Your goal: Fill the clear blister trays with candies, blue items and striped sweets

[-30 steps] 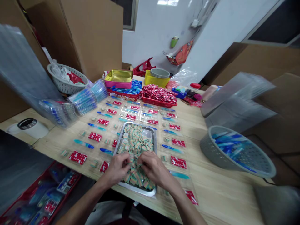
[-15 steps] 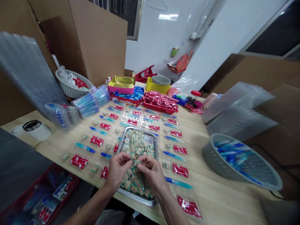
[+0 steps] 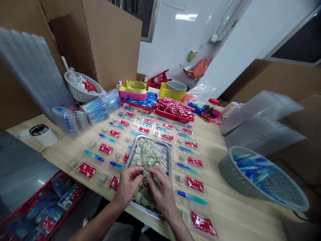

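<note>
A metal tray (image 3: 168,150) full of small striped erasers (image 3: 147,155) lies at the near edge of the wooden table (image 3: 238,214). Both my hands are over its near end. My left hand (image 3: 127,185) and my right hand (image 3: 162,190) have curled fingers that meet and pinch erasers between them. Clear blister trays (image 3: 150,129) spread around the metal tray hold red packets (image 3: 86,169), blue pens (image 3: 92,155) and single erasers.
A grey basket of blue pens (image 3: 260,175) stands at the right. Stacks of filled trays (image 3: 85,112), a white basket (image 3: 81,90), a pink tin (image 3: 134,89) and red bins of packets (image 3: 175,108) line the far side. Cardboard boxes stand behind. A red crate (image 3: 42,209) sits below left.
The view has shifted slightly, so the table sits lower and more to the right. My hands stayed over the tray's near end, fingers working erasers between them.
</note>
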Demonstrator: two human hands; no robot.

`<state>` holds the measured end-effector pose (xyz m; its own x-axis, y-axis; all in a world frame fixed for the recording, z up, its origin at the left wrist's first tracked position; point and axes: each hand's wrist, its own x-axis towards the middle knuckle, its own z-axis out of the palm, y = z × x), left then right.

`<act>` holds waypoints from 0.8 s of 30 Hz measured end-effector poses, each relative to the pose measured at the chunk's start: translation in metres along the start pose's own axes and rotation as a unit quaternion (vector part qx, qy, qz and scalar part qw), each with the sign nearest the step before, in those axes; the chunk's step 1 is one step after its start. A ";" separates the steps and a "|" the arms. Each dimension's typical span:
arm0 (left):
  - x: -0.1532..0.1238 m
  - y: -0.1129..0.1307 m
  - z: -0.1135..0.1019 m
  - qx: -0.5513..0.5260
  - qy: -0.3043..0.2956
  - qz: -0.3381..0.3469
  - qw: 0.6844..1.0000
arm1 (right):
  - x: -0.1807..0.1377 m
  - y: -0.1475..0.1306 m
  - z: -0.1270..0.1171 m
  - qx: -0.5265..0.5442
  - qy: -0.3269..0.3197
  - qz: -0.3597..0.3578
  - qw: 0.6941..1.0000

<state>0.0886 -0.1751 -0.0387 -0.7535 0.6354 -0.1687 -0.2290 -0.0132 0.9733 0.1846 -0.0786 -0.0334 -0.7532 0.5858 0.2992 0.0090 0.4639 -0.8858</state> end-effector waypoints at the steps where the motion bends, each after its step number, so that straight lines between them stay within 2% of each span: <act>1: 0.000 0.000 0.000 0.001 0.001 -0.002 1.000 | -0.001 0.000 0.000 -0.005 -0.005 -0.011 1.000; 4: 0.001 0.001 0.000 0.001 0.006 0.001 1.000 | -0.002 -0.001 0.001 0.009 -0.015 -0.015 1.000; 8: 0.004 0.001 0.000 0.028 0.029 0.020 0.999 | -0.005 0.001 0.002 0.048 -0.011 0.035 0.998; 13: 0.013 -0.001 -0.003 0.071 0.042 0.052 0.995 | -0.003 0.009 -0.010 0.125 0.062 0.115 0.984; 15: 0.018 0.000 -0.007 0.128 0.009 0.077 0.989 | 0.000 0.012 -0.018 0.124 0.073 0.124 0.982; 18: 0.025 0.005 -0.014 0.279 -0.084 0.128 0.948 | 0.002 0.015 -0.022 0.074 0.002 0.111 0.991; 20: 0.026 0.008 -0.018 0.353 -0.110 0.143 0.918 | 0.003 0.015 -0.018 0.029 -0.043 0.095 0.994; 24: 0.019 0.013 -0.028 0.374 -0.152 0.122 0.907 | 0.003 0.011 0.000 -0.052 -0.063 0.036 0.996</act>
<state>0.0546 -0.1849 -0.0335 -0.4953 0.8687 0.0049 0.4890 0.2741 0.8281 0.1821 -0.0715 -0.0427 -0.8245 0.5351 0.1840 0.1286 0.4938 -0.8600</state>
